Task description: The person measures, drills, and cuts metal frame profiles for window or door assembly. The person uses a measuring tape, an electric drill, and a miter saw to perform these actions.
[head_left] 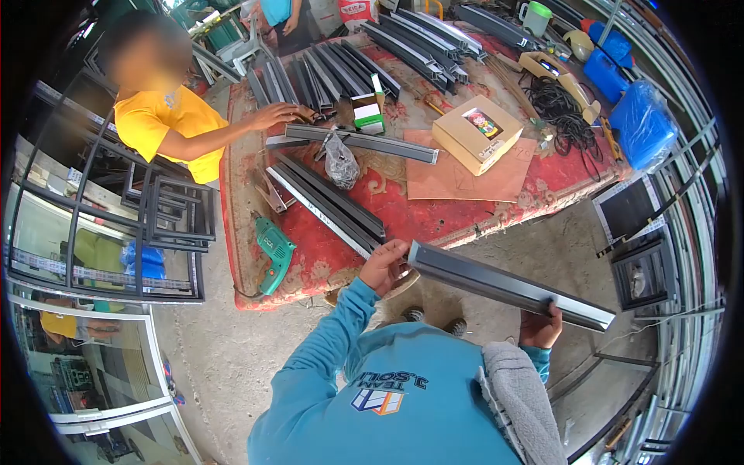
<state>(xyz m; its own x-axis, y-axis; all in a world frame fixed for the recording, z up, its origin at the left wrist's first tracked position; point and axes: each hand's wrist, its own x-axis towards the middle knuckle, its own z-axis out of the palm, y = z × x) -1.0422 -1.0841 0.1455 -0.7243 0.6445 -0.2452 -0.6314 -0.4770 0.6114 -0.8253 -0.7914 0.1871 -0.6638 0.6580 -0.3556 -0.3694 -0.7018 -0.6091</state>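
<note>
A long dark grey aluminium profile (504,285) with a pale face slants in front of my body, past the near edge of the table. My left hand (385,266) is closed at its left end, fingers curled by the tip. Near the right end, my right hand (541,325) grips it from below, thumb on top. Several similar dark profiles (329,201) lie on the table just beyond my left hand. Beside them are a green power drill (274,253) and a clear plastic bag (338,161) of small dark pieces.
The table (372,205) has a worn red patterned cover. On it are a cardboard box (477,133), a green-and-white box (368,115), stacked profiles (418,50) and black cable (570,112). A person in a yellow shirt (174,124) reaches in from the left. Metal frames (178,209) stand at left.
</note>
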